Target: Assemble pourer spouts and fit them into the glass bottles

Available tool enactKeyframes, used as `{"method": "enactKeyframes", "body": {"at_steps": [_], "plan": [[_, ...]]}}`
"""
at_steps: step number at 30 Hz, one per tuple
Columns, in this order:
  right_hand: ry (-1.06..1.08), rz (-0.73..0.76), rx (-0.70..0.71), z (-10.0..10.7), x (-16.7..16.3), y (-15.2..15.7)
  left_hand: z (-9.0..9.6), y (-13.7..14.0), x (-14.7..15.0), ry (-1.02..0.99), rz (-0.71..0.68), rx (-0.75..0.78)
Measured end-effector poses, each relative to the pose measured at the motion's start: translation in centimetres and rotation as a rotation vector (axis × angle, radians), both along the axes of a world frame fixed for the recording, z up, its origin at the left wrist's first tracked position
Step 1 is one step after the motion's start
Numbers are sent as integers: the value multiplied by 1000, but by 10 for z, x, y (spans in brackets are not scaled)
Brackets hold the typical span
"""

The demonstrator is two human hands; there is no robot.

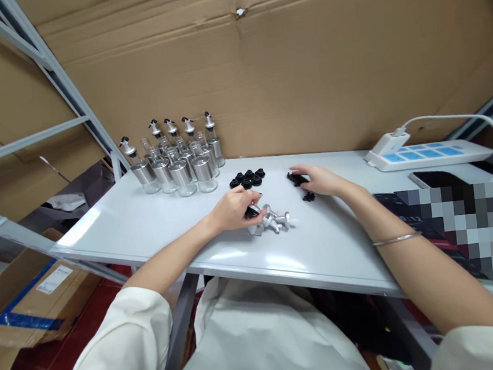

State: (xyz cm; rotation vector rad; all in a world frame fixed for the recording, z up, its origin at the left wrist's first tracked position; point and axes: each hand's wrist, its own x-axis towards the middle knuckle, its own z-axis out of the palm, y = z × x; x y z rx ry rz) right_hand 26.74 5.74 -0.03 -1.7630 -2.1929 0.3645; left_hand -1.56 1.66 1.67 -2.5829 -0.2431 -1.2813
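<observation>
Pourer top (252, 210): gripped by left hand (236, 207), 6 o'clock of black stoppers (248, 180). Right hand (319, 179), at its 2 o'clock, touches small black pieces (309, 197); cannot tell if grasping. Raking may scatter pieces; nudging may roll silver spouts (275, 219).

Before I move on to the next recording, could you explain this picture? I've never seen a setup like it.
There's no machine here: these are a person's own bare hands, filmed by one camera worn on the head, looking forward and down. The left hand holds a silver-and-black piece beside loose silver pieces. The right hand is at some small black parts; whether it grasps any, I can't tell. Elsewhere on the white table are black stoppers, glass bottles with metal sleeves, some topped with spouts, and a power strip.
</observation>
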Motion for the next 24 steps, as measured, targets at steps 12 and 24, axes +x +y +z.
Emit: {"method": "enactKeyframes", "body": {"at_steps": [12,24], "plan": [[-34,-37,38,1,-1,-2,0,0,0,-1,12,14],[-40,-64,59,6,-1,-9,0,0,0,9,12,10]]}}
